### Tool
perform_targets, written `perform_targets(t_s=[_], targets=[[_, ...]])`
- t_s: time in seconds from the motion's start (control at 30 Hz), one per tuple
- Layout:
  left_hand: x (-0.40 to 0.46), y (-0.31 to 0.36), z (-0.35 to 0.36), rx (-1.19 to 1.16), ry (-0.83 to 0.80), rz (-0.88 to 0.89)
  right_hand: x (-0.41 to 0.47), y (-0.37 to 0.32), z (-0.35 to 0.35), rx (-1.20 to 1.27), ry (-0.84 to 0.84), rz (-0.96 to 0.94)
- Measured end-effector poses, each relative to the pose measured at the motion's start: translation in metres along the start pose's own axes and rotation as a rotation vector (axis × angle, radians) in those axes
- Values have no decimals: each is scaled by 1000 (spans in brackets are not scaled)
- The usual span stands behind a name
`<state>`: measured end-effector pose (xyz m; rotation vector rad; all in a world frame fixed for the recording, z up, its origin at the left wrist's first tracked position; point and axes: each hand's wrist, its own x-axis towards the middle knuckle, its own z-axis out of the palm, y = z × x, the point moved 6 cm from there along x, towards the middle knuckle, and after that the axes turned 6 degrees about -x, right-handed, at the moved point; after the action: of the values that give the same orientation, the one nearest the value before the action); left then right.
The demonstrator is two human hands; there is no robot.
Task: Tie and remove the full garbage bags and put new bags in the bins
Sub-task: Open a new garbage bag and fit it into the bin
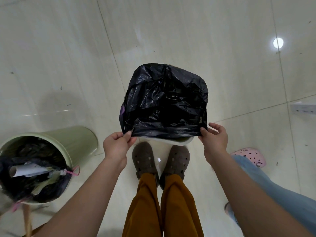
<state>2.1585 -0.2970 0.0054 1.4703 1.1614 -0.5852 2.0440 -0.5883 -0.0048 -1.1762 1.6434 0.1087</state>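
Left hand [118, 144] and right hand [214, 138] pinch the bag's [164, 100] near hem over the bin [177, 142]; best stretch it evenly.

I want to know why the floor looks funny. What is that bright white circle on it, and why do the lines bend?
Head view: the white circle is a lamp's glare on the shiny floor; the tile lines bend because the lens is wide-angle; the green bin at the left edge looks slightly blurred.
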Motion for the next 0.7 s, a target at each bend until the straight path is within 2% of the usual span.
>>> perform_targets(t_s=[0.1, 0.33, 0.47, 0.6, 0.7], targets=[[5, -9, -6, 60, -18, -60, 2, 6, 2, -47, -36, 25], [11, -12, 0, 259, 34, -27, 11, 10, 11, -196, -41, 29], [6, -12, 7, 102, 78, -75, 8, 11, 11, -122, -40, 83], [-7, -19, 12, -103, -56, -211, -13, 16, 10, 14, -163, 229], [-13, -24, 12, -161, -66, -268, -26, 25, 5, 59, -205, 335]])
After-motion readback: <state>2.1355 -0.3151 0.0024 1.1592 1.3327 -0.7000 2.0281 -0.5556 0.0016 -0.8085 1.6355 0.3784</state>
